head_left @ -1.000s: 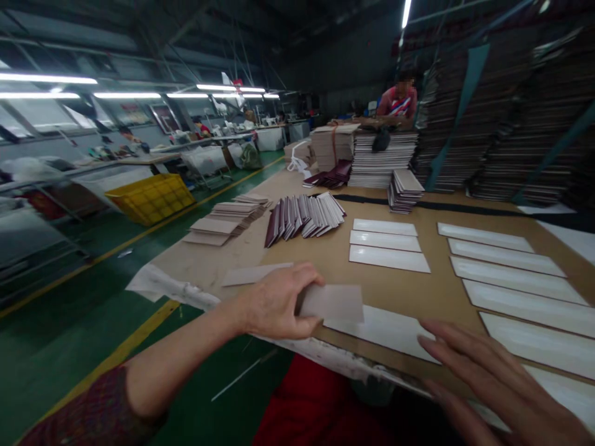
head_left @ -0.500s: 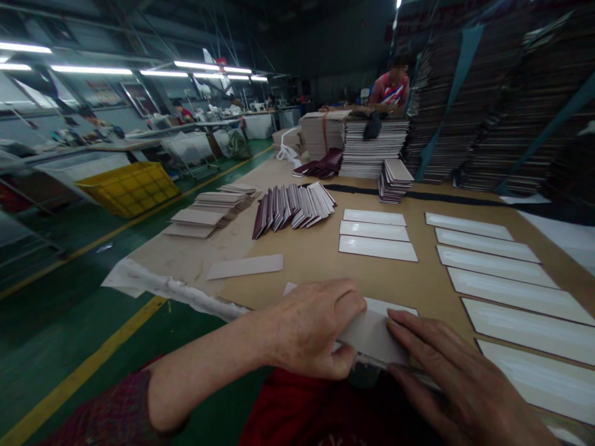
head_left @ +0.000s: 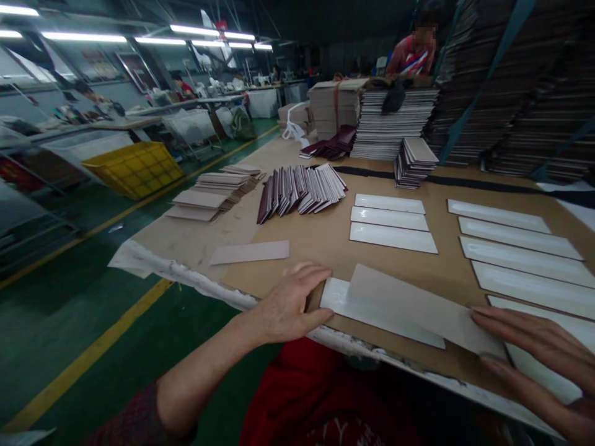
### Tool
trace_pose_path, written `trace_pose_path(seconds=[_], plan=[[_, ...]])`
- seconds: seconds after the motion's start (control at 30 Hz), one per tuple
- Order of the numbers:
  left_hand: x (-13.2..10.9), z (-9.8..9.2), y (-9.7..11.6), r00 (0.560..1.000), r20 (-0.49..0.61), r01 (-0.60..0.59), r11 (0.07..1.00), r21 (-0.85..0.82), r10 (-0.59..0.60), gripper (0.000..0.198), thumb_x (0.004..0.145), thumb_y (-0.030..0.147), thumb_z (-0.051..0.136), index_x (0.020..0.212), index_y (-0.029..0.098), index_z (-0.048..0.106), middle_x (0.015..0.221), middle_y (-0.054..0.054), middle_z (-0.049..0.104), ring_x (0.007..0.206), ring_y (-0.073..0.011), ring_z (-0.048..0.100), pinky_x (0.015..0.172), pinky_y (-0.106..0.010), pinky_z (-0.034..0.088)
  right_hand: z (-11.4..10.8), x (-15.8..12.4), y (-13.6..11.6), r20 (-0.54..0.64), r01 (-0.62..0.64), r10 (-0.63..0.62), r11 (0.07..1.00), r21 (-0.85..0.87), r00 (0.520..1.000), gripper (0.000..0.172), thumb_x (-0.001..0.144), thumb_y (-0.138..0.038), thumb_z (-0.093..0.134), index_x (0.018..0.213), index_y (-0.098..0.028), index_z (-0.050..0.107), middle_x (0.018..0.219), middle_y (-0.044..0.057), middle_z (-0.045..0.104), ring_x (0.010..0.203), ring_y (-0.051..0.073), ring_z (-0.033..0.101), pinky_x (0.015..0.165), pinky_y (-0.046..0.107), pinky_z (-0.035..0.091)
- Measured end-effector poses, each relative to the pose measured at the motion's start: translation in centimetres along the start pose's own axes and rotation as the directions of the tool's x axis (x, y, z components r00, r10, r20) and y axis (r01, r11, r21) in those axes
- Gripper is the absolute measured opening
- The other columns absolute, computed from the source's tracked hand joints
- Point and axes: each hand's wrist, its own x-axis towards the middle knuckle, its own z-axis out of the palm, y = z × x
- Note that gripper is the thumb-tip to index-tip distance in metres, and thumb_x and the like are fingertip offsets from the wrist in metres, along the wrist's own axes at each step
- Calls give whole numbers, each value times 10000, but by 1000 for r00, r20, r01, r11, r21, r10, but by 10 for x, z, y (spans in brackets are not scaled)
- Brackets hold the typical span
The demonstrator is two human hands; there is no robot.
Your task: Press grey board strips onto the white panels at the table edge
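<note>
The bench (head_left: 320, 241) had room before three panels (head_left: 390, 218). The right hand (head_left: 553, 344), its grip pinching one end, held a card (head_left: 413, 303) aslant over a strip (head_left: 341, 298) near the bench's edge. The left hand (head_left: 279, 306), its grip spread wide, straddled the strip's left end.

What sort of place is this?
It looks like a factory workshop, though what it makes is hard to tell: a long row of work tables, tall stacks of flat sheets, and glossy white strips laid out on a table suggest it.
</note>
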Motion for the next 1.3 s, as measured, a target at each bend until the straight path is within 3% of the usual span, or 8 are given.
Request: trace_pose_path(seconds=[0.1,0.27,0.6,0.87,1.13,1.3], plan=[[3,3,-2,1000,-12,-2,1000,-31,2,533,861,322,680,1346,161,529,1331,-135,622,1286,-316,497,1105,-559,381,11,0,3,71,22,-25,999,40,997,429,980,-416,550,1404,-481,522,1357,26,607,1228,327,588,1092,644,430],[3,6,-8,999,-43,-18,997,-78,15,541,835,312,698,1333,167,543,1317,-127,632,1263,-310,514,1092,-553,384,26,2,16,144,74,-77,997,26,987,446,965,-418,562,1409,-433,525,1372,25,600,1265,342,552,1076,676,420],[0,8,-12,997,-58,-49,994,-97,43,591,797,243,662,1365,174,513,1326,-118,627,1281,-288,504,1131,-522,356,36,12,21,160,107,-103,994,-21,982,421,963,-474,524,1380,-419,544,1369,16,607,1264,328,550,1154,662,320],[-1,9,-15,995,-66,-78,991,-113,70,477,885,320,653,1332,212,529,1317,-101,639,1272,-274,525,1121,-507,364,39,18,17,163,84,-81,996,-10,983,411,954,-412,559,1364,-441,557,1345,24,628,1250,338,569,1121,655,368],[-1,10,-16,996,-51,-77,992,-97,73,453,902,280,639,1335,218,521,1333,-79,636,1280,-261,520,1120,-495,356,38,19,17,194,67,-66,998,3,979,416,944,-388,572,1356,-441,575,1340,9,634,1280,318,548,992,571,527],[2,7,-13,994,-61,-92,991,-95,86,384,898,281,624,1272,209,573,1294,-91,655,1236,-266,553,1094,-499,380,41,16,20,241,73,-66,997,-19,968,404,963,-372,555,1362,-430,568,1358,2,624,1302,308,527,1014,563,518]])
